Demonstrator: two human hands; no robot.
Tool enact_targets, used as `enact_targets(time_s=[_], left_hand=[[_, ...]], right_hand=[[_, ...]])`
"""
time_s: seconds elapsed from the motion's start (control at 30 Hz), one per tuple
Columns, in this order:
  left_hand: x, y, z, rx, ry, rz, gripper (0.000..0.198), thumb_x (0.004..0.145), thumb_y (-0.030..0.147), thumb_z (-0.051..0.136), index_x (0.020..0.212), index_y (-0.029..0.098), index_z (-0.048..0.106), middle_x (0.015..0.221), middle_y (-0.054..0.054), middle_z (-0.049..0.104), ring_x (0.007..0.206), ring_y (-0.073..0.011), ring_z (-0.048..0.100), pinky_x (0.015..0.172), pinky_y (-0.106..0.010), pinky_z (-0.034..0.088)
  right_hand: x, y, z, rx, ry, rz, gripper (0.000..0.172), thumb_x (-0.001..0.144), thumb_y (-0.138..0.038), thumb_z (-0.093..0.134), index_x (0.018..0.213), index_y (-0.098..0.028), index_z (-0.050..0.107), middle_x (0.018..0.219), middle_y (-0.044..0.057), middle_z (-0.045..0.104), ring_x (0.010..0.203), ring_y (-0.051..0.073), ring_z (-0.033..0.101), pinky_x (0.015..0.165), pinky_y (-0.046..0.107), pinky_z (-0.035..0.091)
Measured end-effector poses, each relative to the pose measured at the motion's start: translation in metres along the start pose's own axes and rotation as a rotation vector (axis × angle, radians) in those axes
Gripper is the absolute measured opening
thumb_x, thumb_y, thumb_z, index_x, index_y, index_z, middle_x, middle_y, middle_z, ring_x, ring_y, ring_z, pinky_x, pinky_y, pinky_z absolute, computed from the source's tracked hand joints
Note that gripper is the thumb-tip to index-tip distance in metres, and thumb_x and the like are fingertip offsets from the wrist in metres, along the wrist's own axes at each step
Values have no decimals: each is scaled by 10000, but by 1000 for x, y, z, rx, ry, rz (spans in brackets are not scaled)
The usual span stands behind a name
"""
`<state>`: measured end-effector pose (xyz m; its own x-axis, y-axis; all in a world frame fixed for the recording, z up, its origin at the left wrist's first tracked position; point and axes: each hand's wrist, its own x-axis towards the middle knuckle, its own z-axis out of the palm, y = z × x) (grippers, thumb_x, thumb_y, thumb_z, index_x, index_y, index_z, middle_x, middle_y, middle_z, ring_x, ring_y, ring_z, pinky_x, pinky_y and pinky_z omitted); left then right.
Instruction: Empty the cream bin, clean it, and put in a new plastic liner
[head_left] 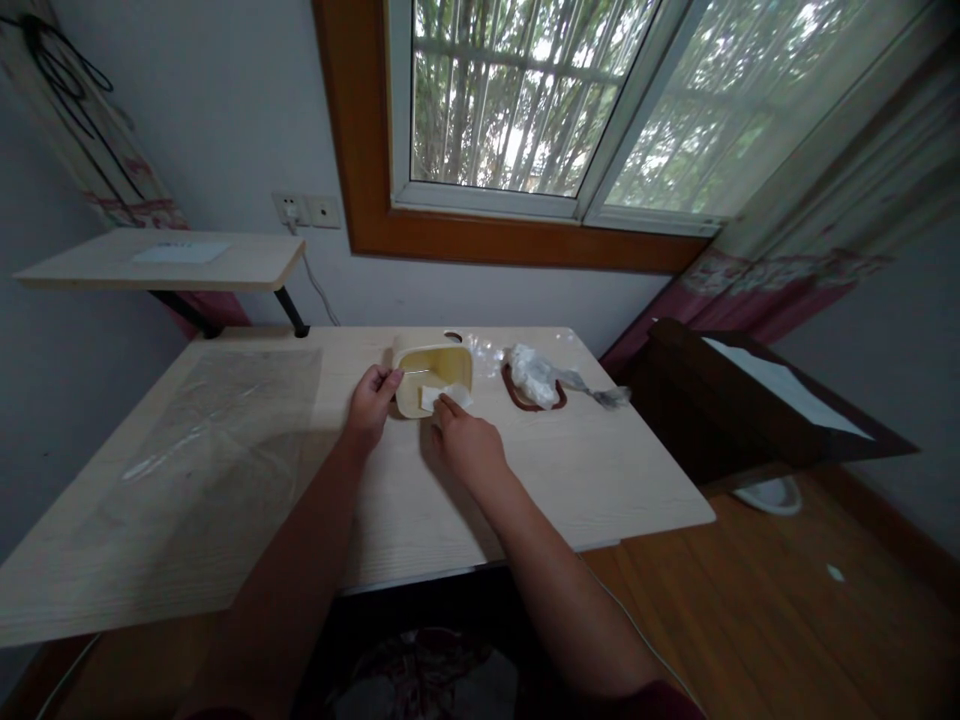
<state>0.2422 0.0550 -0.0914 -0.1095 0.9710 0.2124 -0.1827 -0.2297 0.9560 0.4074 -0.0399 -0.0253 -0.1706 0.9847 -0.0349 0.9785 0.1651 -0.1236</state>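
Observation:
A pale yellow plastic container [433,360] is tilted on the light wooden table, its open side facing me. My left hand [369,407] grips its left rim, thumb on the inside edge and fingers behind. A white folded tissue [455,394] lies against the container's lower inner side. My right hand [469,442] is closed on the tissue, with its fingertips pressing it at the container's lower right edge. To the right, a crumpled white plastic bag [534,377] rests on a brown-rimmed item [517,394] whose shape is partly covered.
A clear plastic sheet [225,430] lies flat on the table's left part. Behind it stands a raised shelf [97,262] on black legs. A dark brown piece of furniture [735,410] stands right of the table. The window wall borders the back.

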Motion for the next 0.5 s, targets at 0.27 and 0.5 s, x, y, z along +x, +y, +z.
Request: enact_targets(time_s=[0.27,0.5], left_hand=[[-4,7,3,-25,2,-10,478,752,619,767,777,196,547,677,39,532,605,-107,484,575,-229,411],[-2,3,2,-76,30,10,413,787,556,758,770,197,554,686,37,516,621,-107,478,588,-226,398]], right_hand=[[-6,-15,6,36,18,-114,583,1021,-360,404,1583,-208,378,1656,115,360,1098,283,720,887,450,611],[-4,-7,5,24,24,-95,518,1040,-254,353,1551,-225,433,1635,114,403,1154,254,702,935,438,598]])
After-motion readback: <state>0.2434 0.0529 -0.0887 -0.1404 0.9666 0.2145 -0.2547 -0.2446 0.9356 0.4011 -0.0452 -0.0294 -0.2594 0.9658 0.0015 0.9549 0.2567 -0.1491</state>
